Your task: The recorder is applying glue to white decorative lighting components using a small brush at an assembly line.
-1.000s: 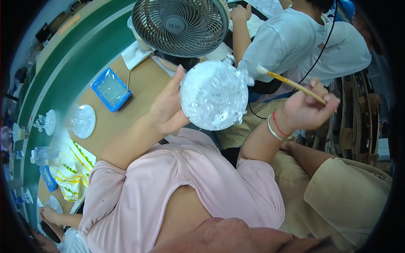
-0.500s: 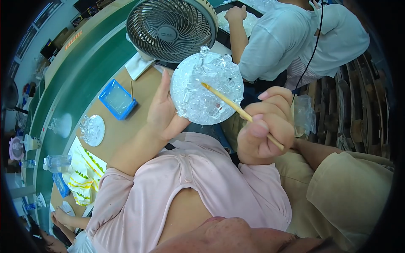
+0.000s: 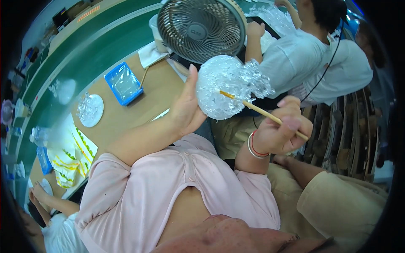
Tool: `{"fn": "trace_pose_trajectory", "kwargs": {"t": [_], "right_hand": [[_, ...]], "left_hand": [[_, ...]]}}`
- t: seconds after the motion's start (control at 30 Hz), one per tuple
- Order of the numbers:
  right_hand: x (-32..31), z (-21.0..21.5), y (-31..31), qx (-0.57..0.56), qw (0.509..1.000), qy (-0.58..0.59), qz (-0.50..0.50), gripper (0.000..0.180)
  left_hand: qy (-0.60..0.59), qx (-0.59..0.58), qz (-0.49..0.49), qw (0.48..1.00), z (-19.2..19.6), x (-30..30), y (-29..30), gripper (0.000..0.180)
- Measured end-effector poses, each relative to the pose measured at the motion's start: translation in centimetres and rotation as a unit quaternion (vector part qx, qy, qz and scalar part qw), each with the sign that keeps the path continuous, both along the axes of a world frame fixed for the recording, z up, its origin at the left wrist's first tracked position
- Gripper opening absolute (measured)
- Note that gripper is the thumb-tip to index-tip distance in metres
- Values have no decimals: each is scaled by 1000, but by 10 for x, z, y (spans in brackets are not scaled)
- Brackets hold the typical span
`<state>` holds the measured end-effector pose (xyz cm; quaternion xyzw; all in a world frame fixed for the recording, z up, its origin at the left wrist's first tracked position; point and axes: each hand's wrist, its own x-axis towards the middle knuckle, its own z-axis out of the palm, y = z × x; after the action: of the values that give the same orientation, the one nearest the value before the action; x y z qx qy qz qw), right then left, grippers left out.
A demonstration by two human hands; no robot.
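Note:
My left hand (image 3: pixel 188 107) grips the left edge of a round white disc (image 3: pixel 217 76), its thumb up along the rim. Clear, spiky pieces (image 3: pixel 255 80) stand out from the disc on its right side. Between the fingers and thumb of my right hand (image 3: pixel 287 128) is a thin wooden stick with a brownish tip (image 3: pixel 270 116). That tip lies over the middle of the disc; whether it touches the surface I cannot tell.
A grey fan (image 3: pixel 200 29) stands beyond the disc. On the brown board (image 3: pixel 139 105) are a blue tray (image 3: pixel 124 84) with a stick leaning on it and another disc with clear pieces (image 3: pixel 90 110). A co-worker in white (image 3: pixel 295 59) sits at the right. A patterned bag (image 3: pixel 71 156) lies left.
The disc has turned so its clear pieces point right, and it has shifted right with my left hand. My right hand with the stick has moved right too. The whole view has shifted.

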<state>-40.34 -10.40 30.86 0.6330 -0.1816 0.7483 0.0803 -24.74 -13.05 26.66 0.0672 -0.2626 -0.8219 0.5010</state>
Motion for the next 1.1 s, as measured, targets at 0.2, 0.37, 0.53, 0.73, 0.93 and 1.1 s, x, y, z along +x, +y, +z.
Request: {"fn": "trace_pose_trajectory", "kwargs": {"t": [0.2,0.37,0.53,0.73,0.93,1.1], "right_hand": [[11,-14,0,-41,998,33,-37,22],[20,-22,13,-68,970,186,-144,26],[25,-33,10,-106,962,195,-157,23],[29,-21,29,-13,928,324,-186,16],[37,-16,28,-10,918,343,-199,13],[33,-14,32,-18,918,343,-197,11]], "left_hand": [[-14,-22,66,997,-3,0,1,67],[-17,-21,122,992,-10,0,-2,64],[-22,-14,154,988,-19,-3,-6,61],[-44,-22,170,984,-26,-6,-8,61],[-63,-34,210,975,-29,-9,-9,59],[-88,-40,205,974,-31,-11,-11,67]]}}
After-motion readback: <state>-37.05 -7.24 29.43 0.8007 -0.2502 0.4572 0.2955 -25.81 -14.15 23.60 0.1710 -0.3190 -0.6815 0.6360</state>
